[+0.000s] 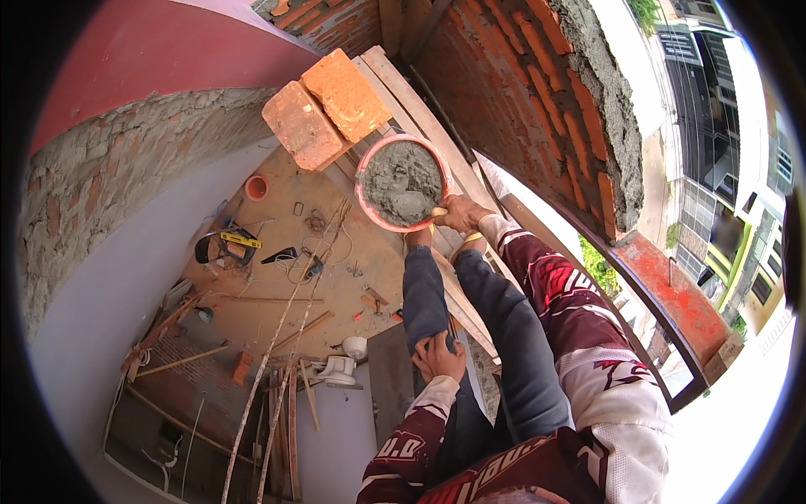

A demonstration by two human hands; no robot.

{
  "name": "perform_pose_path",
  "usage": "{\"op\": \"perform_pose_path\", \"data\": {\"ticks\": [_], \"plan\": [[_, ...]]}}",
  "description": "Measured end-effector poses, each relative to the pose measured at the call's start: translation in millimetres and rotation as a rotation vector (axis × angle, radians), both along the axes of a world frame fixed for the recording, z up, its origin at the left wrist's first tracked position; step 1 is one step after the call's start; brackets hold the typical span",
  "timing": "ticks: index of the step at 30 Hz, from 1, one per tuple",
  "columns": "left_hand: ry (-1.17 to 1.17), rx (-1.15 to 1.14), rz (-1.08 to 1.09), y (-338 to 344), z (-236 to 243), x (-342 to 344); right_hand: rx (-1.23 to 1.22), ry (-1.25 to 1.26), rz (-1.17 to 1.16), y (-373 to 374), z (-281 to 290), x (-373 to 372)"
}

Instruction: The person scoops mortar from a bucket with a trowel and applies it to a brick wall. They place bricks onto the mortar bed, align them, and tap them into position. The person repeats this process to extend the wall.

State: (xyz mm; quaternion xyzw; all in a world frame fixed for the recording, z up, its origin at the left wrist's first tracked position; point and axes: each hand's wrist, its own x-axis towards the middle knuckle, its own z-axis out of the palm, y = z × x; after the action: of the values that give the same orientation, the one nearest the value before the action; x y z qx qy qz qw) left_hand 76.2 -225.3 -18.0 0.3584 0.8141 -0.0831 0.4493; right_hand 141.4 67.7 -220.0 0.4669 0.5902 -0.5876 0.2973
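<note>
A round salmon-red bucket (pixel 362 196) full of grey wet mortar (pixel 401 176) stands on wooden planks (pixel 420 105) beside my feet. My right hand (pixel 459 213) is closed at the bucket's lower right rim. My left hand (pixel 439 357) rests on my left trouser leg, its fingers loosely bent and apart, holding nothing. Two orange bricks (pixel 342 94) lie just beyond the bucket, at its upper left.
I am high on planks, with a floor (pixel 227 294) far below holding tools, cords, a small bucket (pixel 256 188) and timber. Two long poles (pixel 285 353) rise at lower left. A brick wall (pixel 520 109) borders the right, with an open drop toward buildings beyond.
</note>
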Motion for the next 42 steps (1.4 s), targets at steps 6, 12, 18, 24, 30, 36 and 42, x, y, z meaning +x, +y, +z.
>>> {"op": "perform_pose_path", "data": {"ticks": [6,12,18,24,30,36,42], "plan": [[0.043,-0.021,-0.034,2,3,-10,-0.015,0.139,-0.074,-12,9,3],[-0.018,-0.022,-0.154,13,0,-17,0.101,0.192,-0.257,-27,89,69],[0.053,0.076,-0.33,29,-1,-25,0.206,0.174,-0.612,-59,172,159],[0.061,0.042,-0.457,53,3,-27,0.694,-0.211,-0.752,-96,281,264],[0.071,-0.03,-0.523,73,6,-26,1.005,-0.759,-0.57,-124,317,280],[0.075,-0.045,-0.568,80,7,-30,0.892,-0.887,-0.898,-125,282,247],[0.068,-0.069,-0.605,84,11,-31,0.685,-0.699,-0.978,-143,287,206]]}}
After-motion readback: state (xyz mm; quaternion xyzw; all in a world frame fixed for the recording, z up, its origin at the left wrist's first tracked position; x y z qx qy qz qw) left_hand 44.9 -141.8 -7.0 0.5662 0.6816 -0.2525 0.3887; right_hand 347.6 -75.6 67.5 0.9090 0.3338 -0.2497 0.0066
